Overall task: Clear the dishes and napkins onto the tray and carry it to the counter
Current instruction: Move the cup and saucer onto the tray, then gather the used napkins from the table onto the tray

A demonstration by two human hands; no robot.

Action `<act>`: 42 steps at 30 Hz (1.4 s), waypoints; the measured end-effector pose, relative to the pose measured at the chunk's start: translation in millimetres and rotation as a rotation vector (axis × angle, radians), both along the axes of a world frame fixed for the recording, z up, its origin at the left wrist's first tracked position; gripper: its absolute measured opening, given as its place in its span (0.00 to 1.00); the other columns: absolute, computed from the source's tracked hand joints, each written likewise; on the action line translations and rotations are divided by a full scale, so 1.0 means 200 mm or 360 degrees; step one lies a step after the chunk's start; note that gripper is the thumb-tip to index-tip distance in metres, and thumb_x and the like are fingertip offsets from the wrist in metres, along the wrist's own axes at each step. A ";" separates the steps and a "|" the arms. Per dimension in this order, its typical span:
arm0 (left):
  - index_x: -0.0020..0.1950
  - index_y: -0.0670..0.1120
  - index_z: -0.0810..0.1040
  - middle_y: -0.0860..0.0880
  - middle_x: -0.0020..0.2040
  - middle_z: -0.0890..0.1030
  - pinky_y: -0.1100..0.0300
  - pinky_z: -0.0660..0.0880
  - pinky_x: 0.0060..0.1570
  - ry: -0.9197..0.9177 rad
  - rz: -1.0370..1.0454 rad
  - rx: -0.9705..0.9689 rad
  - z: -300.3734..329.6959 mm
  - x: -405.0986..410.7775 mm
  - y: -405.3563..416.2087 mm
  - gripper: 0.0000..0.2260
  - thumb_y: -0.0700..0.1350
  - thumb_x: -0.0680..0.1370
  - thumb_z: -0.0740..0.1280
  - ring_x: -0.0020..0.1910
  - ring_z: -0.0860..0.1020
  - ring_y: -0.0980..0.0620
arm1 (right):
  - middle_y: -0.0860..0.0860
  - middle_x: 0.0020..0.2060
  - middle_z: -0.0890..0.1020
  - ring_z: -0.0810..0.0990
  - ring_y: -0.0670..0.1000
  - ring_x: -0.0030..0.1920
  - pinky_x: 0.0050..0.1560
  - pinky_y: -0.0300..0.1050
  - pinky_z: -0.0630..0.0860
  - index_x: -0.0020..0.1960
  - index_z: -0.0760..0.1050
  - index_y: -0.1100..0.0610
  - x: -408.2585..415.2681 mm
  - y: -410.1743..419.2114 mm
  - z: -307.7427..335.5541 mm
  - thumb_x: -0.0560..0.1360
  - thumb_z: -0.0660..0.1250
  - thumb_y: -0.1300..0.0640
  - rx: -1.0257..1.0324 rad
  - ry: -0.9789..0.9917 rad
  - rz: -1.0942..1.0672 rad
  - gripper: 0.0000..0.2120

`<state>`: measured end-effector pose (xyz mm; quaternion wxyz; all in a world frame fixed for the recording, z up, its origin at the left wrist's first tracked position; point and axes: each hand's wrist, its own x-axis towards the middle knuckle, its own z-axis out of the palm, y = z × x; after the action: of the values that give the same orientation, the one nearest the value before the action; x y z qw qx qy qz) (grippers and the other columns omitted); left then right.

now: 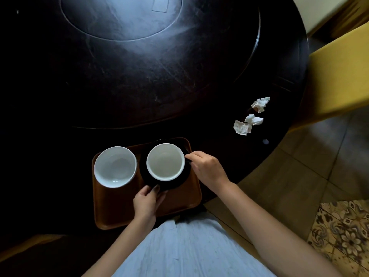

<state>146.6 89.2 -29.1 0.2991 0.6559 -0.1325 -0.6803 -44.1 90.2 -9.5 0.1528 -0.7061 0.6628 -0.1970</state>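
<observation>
A brown tray (175, 202) lies at the near edge of the dark round table (139, 86). On its left stands an empty white bowl (115, 166). To the right of the bowl, a black cup with a white inside (165, 161) sits on a black saucer (180, 179). My left hand (146, 202) grips the saucer's near rim. My right hand (206, 169) pinches the cup's handle on its right side. Several crumpled white napkins (250, 116) lie on the table to the right, apart from the tray.
A raised round turntable (121, 19) fills the table's centre. A yellow chair (337, 76) stands at the right edge of the table. Tiled floor and a patterned rug (343, 236) lie to the right.
</observation>
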 end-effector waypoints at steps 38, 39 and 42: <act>0.64 0.41 0.73 0.38 0.63 0.76 0.46 0.78 0.49 -0.1596 -0.2255 -0.1877 -0.13 -1.45 -0.44 0.24 0.38 0.69 0.69 0.62 0.75 0.39 | 0.62 0.59 0.77 0.76 0.63 0.57 0.48 0.56 0.79 0.60 0.75 0.58 -1.26 -0.14 -0.16 0.71 0.68 0.62 0.0211 0.0355 -0.0429 0.18; 0.63 0.41 0.74 0.38 0.61 0.78 0.47 0.79 0.47 -0.1628 -0.2263 -0.1889 -0.15 -1.47 -0.46 0.23 0.38 0.67 0.70 0.60 0.76 0.39 | 0.62 0.56 0.79 0.77 0.63 0.54 0.45 0.55 0.80 0.58 0.77 0.59 -1.27 -0.15 -0.17 0.70 0.69 0.63 0.0180 0.0327 -0.0420 0.16; 0.56 0.42 0.78 0.41 0.52 0.81 0.51 0.79 0.36 -0.1696 -0.2269 -0.1905 -0.16 -1.50 -0.48 0.20 0.38 0.64 0.73 0.49 0.80 0.40 | 0.59 0.43 0.82 0.80 0.61 0.43 0.34 0.51 0.81 0.50 0.80 0.61 -1.29 -0.16 -0.21 0.67 0.71 0.67 0.0070 0.0310 -0.0390 0.11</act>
<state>-154.0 -7.3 -61.8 0.0095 0.3865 -0.9102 -0.1486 -301.4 57.7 -50.9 0.0782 -0.6321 0.7599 -0.1302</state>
